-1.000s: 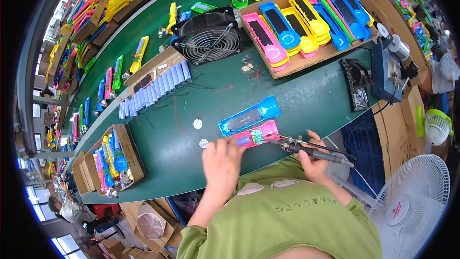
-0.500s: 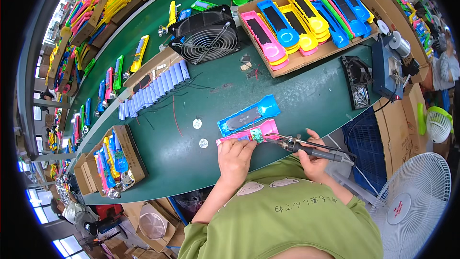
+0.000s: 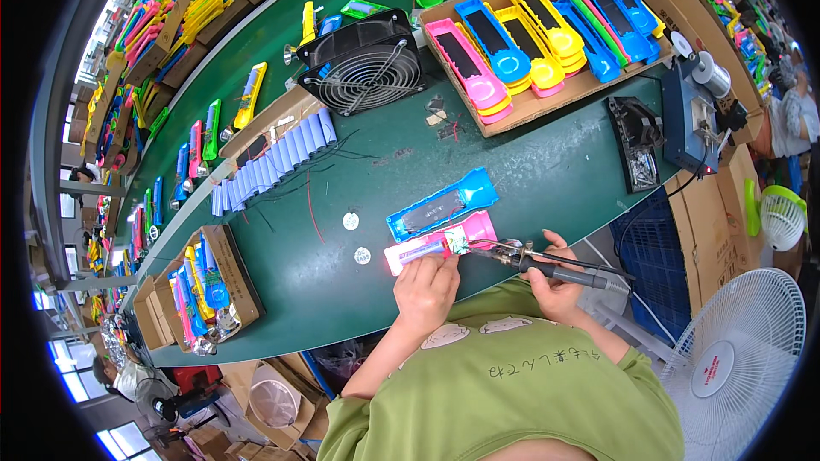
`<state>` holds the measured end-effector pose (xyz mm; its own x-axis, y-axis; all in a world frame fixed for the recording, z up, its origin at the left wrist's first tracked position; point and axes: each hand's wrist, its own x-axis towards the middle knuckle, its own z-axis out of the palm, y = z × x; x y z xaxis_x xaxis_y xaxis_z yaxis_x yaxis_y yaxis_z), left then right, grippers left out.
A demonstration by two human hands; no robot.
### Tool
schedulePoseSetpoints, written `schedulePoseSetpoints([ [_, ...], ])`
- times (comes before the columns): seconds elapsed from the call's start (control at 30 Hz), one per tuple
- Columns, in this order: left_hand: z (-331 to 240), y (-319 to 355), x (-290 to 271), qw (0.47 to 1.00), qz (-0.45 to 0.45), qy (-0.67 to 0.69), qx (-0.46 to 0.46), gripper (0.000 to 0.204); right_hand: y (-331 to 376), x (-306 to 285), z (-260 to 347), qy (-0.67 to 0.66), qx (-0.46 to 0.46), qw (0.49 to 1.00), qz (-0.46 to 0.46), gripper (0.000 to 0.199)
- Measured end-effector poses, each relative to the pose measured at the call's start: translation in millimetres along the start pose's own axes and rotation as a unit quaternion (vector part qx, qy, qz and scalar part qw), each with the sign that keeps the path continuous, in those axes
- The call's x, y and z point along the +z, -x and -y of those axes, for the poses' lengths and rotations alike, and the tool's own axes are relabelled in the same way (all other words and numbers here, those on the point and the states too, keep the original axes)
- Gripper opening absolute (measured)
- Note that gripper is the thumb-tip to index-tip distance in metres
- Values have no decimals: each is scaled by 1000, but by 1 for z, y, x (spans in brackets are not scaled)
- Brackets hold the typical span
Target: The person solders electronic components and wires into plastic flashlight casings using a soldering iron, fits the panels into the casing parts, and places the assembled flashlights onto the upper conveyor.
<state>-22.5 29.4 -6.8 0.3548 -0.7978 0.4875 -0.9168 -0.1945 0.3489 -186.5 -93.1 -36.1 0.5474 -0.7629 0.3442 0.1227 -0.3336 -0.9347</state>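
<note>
On the green table lies a pink plastic flashlight casing [image 3: 480,225], its inside facing up. A blue cylindrical battery [image 3: 423,251] and a small green circuit board [image 3: 457,240] sit in it, and its left end glows pinkish white. My left hand [image 3: 426,292] has its fingers bunched on the near edge of this casing, holding it. In my right hand [image 3: 557,277] is a soldering iron [image 3: 555,270] with a thin wire-feed tube along it; its tip is at the circuit board. Just beyond lies a blue casing [image 3: 444,205] with a dark strip inside.
A cardboard tray [image 3: 547,105] of colourful casings stands far right, near a black fan [image 3: 373,77]. Blue batteries [image 3: 275,158] line up at left. A soldering station [image 3: 690,124] and solder spool [image 3: 711,75] are at right. A box [image 3: 232,273] holds finished-looking flashlights.
The left end of the pink casing has lit up. My left hand has shifted slightly nearer me and right, uncovering the battery. The iron's tip stays near the board.
</note>
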Motion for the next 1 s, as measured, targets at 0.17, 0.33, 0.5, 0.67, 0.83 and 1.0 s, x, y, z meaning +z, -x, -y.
schedulePoseSetpoints([
  [0.17,0,1,0,1000,-1,-2,4,26,0,4,2,-12,-1,1000,-4,20],
  [0.33,-1,3,-1,1000,6,0,0,26,1,6,-1,-15,7,1000,-3,19],
  [0.5,-1,2,-1,1000,7,-4,2,26,2,7,1,-11,19,1000,-12,17],
  [0.67,-1,1,-2,1000,12,-6,-1,25,-1,1,6,-30,51,998,-17,18],
  [0.83,-1,2,-2,999,31,-4,-11,27,-6,-5,0,-92,41,993,-63,23],
  [1.0,22,-21,-14,985,-25,60,-161,28,-3,-16,-10,-74,36,991,-106,26],
])
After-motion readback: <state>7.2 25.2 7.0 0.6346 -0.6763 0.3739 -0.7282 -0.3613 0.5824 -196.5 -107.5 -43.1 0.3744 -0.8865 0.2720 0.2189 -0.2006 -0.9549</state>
